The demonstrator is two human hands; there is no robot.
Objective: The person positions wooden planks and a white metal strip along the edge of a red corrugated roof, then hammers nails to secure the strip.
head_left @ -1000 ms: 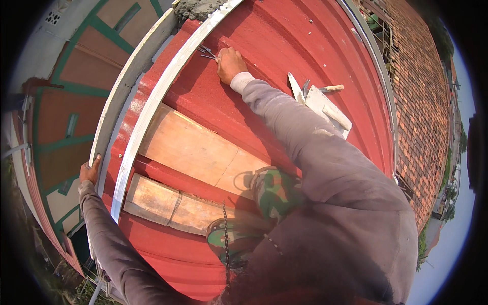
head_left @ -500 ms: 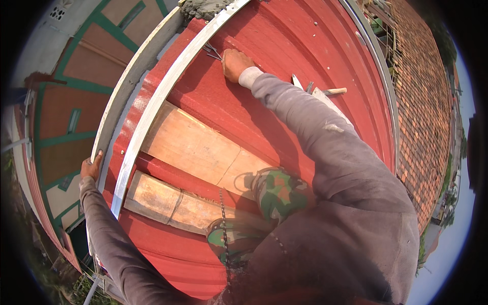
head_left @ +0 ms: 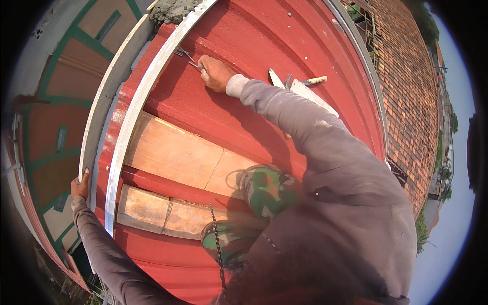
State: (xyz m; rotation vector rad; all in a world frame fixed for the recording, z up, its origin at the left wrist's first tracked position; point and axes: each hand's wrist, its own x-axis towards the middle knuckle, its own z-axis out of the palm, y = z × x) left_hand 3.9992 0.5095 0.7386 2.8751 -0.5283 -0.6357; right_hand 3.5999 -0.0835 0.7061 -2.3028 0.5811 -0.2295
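Observation:
At the far left, my left hand (head_left: pixel 80 187) is closed around the outer edge of a long, pale board (head_left: pixel 108 84). My right hand (head_left: pixel 216 73) reaches over the red corrugated roof sheet (head_left: pixel 229 30), fingers pinched on the end of some thin, bent grey metal rods (head_left: pixel 187 56). Their far tips lie close to a straight pale metal bar (head_left: pixel 133 114) running along the roof's edge; how many my fingers hold is unclear. Between bar and board, a strip of red sheet shows, with wet grey mortar (head_left: pixel 173 10) at its far end.
Beyond my right forearm lie a hammer (head_left: pixel 316 80), a pointed blade (head_left: pixel 276 78) and a white flat-faced piece (head_left: pixel 312 97). My camouflage-clad knees rest near two wooden planks (head_left: pixel 175 150) (head_left: pixel 145 206). A tiled roof (head_left: pixel 406 76) slopes at right; a green-framed wall (head_left: pixel 76 76) stands beyond the left edge.
The whole view has shifted slightly, with the roof now lower left. My right hand has turned and its fingers now show, pinching the rods. My left hand stays on the board.

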